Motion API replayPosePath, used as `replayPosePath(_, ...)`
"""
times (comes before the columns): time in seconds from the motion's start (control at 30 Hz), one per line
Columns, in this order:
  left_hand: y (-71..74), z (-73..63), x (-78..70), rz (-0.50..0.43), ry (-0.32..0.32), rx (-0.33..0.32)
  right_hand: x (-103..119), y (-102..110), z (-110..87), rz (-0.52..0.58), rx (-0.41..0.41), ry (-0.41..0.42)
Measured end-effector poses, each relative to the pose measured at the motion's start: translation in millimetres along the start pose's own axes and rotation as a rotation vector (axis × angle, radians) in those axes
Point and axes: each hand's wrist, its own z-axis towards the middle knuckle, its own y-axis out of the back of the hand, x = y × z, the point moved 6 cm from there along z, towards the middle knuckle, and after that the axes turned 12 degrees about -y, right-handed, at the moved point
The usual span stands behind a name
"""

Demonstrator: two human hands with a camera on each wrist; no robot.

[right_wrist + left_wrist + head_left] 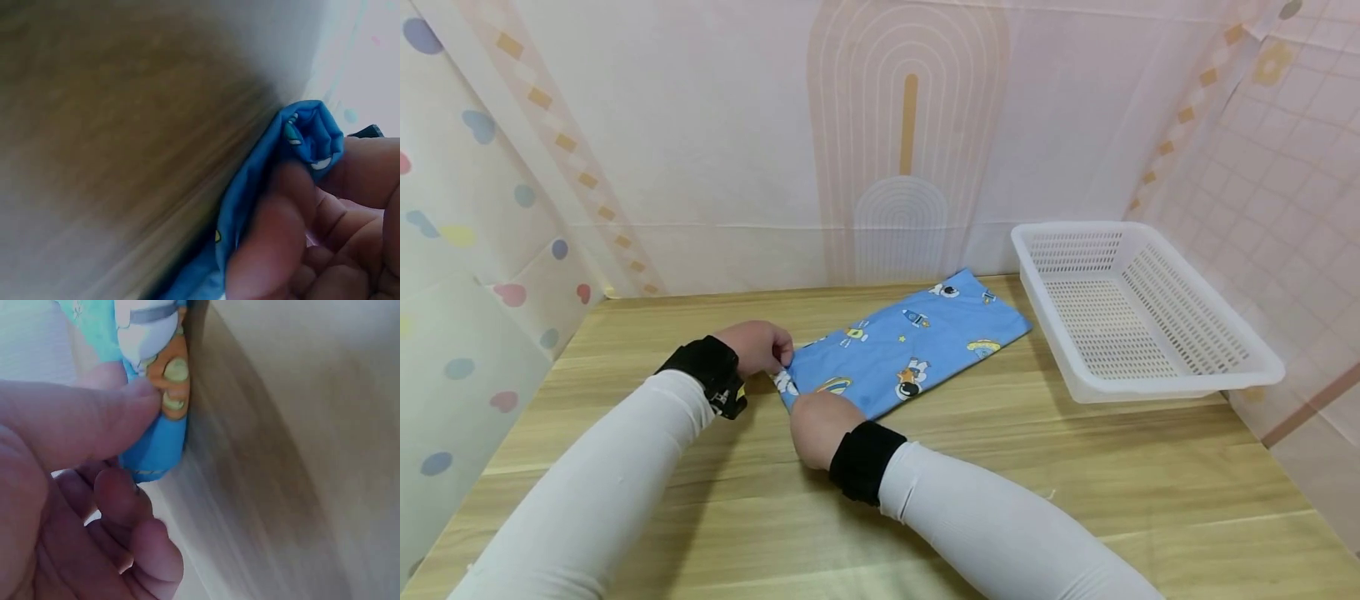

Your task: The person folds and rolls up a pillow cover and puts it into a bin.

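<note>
A blue cloth (891, 350) printed with astronauts, rockets and rainbows lies folded into a long strip, slanting across the table. At its near-left end the edge is turned into a small roll. My left hand (758, 346) pinches the far end of that roll; in the left wrist view the thumb presses on the cloth (153, 447). The near end of the roll is pinched by my right hand (823, 425), whose fingertips are hidden in the head view. In the right wrist view the rolled cloth (322, 134) shows its spiral end between thumb and fingers.
A white plastic basket (1078, 385) with slotted walls stands at the right, just past the cloth's far end. The wood-grain table (760, 533) meets a patterned curtain (715, 150) behind and similar sheets at both sides.
</note>
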Motion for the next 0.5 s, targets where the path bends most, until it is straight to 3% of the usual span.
replayPosePath(0.2, -2.5, -5.4, 5.0, 0.024, -0.040, -0.073, 0.4, 0.2, -1.6, -0.055, -0.066, 0.010)
replayPosePath(0.37, -4.1, -12.3, 9.7, 0.064, -0.152, -0.116, 4.8, 0.4, -5.6, -0.121, -0.076, 0.040)
replayPosePath(0.5, -6.2, -14.5, 13.6, 0.054, -0.214, -0.106, 6.9, 2.0, -8.8, -0.146, -0.074, 0.058)
